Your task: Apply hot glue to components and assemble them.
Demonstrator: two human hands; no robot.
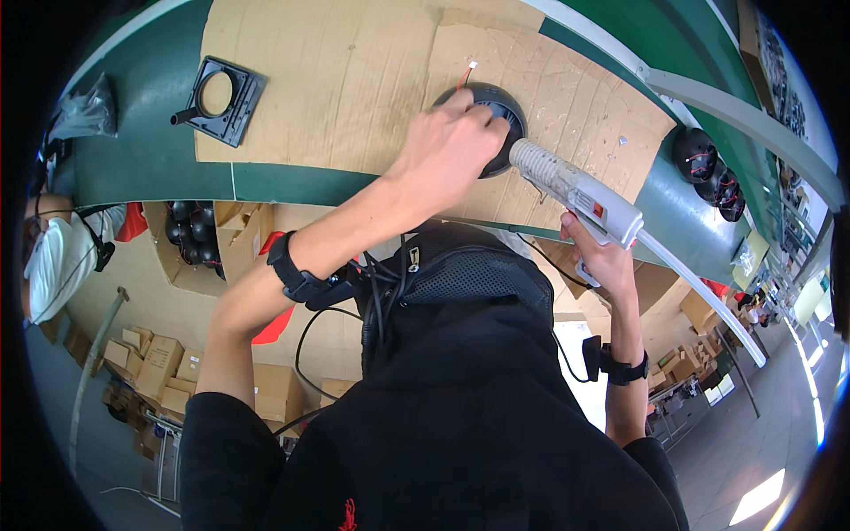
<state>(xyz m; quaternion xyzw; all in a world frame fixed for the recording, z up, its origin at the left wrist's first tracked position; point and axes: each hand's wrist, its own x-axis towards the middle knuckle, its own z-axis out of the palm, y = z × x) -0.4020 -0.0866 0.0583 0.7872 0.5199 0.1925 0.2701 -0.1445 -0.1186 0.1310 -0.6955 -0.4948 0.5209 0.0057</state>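
A white glue gun (580, 196) is in my right hand (600, 254), its fingers wrapped round the handle. The gun's nozzle end points up and left at a round black housing (512, 108), and a long translucent glue stick (704, 296) sticks out of its back. My left hand (456, 146) lies over the housing with bent fingers and covers much of it; the fingertips reach inside and hide what they pinch, if anything. A thin red wire with a small white connector (473, 65) rises from the housing's far side.
Cardboard (328, 80) covers the green bench. On its left lies a square black frame with a round hole (232, 126). Several black round housings (695, 155) stand at the right. A metal rail (744, 124) crosses the far right. Another person (62, 257) is at far left.
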